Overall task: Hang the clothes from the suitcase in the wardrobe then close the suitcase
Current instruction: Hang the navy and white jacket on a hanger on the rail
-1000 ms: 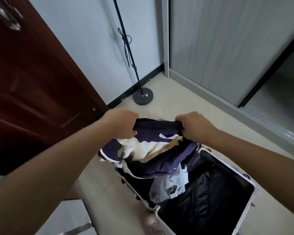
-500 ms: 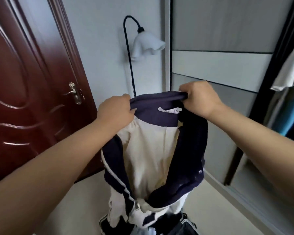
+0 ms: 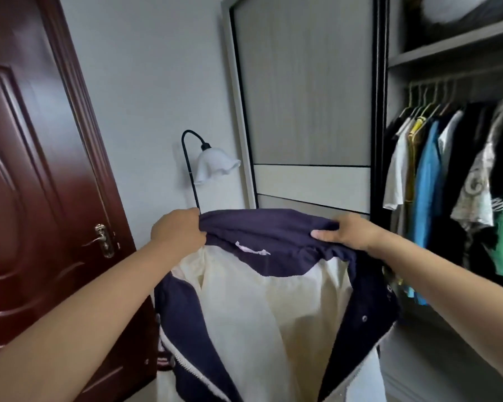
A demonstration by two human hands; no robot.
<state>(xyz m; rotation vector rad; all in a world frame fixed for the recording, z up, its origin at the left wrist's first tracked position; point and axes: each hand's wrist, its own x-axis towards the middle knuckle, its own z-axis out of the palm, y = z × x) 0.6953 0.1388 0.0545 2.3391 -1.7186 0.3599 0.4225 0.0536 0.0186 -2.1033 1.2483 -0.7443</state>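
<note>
The collar band of a navy-and-cream jacket (image 3: 273, 300) is pinched at one end by the left hand (image 3: 178, 231) and at the other by the right hand (image 3: 349, 233), both curled tight on the cloth, so that the garment is held spread between them and hangs open below. It is judged soft, limp and fairly light, best kept gripped at the shoulders. Beyond the right hand, the wardrobe rail (image 3: 447, 79) with hangers is seen; the suitcase is out of view.
</note>
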